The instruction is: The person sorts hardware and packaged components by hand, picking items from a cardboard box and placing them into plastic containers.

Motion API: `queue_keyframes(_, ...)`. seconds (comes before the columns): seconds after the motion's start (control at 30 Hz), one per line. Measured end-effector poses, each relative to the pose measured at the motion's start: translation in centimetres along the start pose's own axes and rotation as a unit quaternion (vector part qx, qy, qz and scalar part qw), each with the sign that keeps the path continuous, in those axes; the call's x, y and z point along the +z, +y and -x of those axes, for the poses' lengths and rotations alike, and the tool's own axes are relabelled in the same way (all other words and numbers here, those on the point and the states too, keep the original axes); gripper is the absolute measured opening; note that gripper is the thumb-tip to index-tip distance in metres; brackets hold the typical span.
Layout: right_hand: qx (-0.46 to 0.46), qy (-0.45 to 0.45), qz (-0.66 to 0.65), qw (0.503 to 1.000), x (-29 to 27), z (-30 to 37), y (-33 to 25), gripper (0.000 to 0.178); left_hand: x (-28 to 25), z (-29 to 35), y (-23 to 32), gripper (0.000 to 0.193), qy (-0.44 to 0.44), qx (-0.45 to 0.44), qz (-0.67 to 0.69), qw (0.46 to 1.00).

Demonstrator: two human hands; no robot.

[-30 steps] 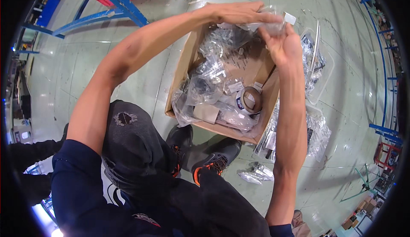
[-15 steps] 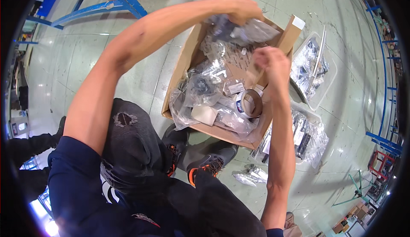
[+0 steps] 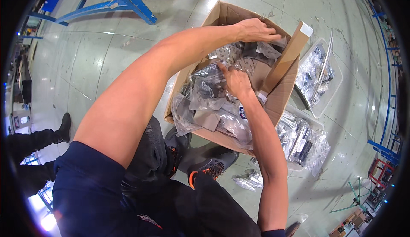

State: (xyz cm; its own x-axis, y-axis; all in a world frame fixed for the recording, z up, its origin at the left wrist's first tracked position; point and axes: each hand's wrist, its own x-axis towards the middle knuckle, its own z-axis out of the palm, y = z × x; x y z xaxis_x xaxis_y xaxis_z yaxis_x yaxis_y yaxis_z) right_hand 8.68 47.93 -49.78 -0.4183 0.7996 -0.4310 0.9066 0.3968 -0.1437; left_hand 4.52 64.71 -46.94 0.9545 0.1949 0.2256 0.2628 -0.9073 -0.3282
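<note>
A cardboard box [image 3: 194, 62] full of clear plastic bags stands on the floor in front of my feet. My left hand [image 3: 258, 31] is over its far right part, fingers closed on the edge of a clear plastic bag [image 3: 270, 49] that hangs into the box. Lower down, my right hand [image 3: 237, 81] reaches in over the middle, its thumb stretched out to the left against a clear bag with dark parts [image 3: 209, 74]. Its other fingertips are partly hidden. My right forearm covers most of a tape roll [image 3: 242, 112].
An upright cardboard strip [image 3: 290, 51] rises along the box's right side. To the right are plastic bins [image 3: 326, 104] of bagged parts, and loose bags [image 3: 249, 179] lie on the floor. A blue metal frame [image 3: 130, 0] stands far left. Another person's legs [image 3: 42, 136] are at the left.
My left hand has come down and slightly right, lowering the bag into the box. My right hand has moved left and down from beside the cardboard strip onto the bags.
</note>
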Motion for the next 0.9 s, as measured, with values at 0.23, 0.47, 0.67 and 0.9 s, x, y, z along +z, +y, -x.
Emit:
queue_keyframes(0.23,0.015,0.1,0.15,0.984,1.4,3.7,0.0,0.032,-3.6,2.1,0.2,0.083,0.208,0.119,0.059,0.969)
queue_keyframes(0.47,0.2,0.152,-0.309,0.917,4.0,0.6,1.9,0.038,-4.4,6.8,4.9,0.03,-0.301,-0.134,0.221,0.918)
queue_keyframes(0.67,0.161,-0.001,-0.495,0.854,2.5,0.5,2.1,0.03,-1.8,11.4,6.5,0.034,-0.374,-0.29,0.353,0.807)
queue_keyframes(0.9,0.122,0.07,-0.874,0.466,-3.5,2.5,0.8,0.018,-2.4,10.4,1.0,0.035,-0.485,-0.277,0.57,0.602)
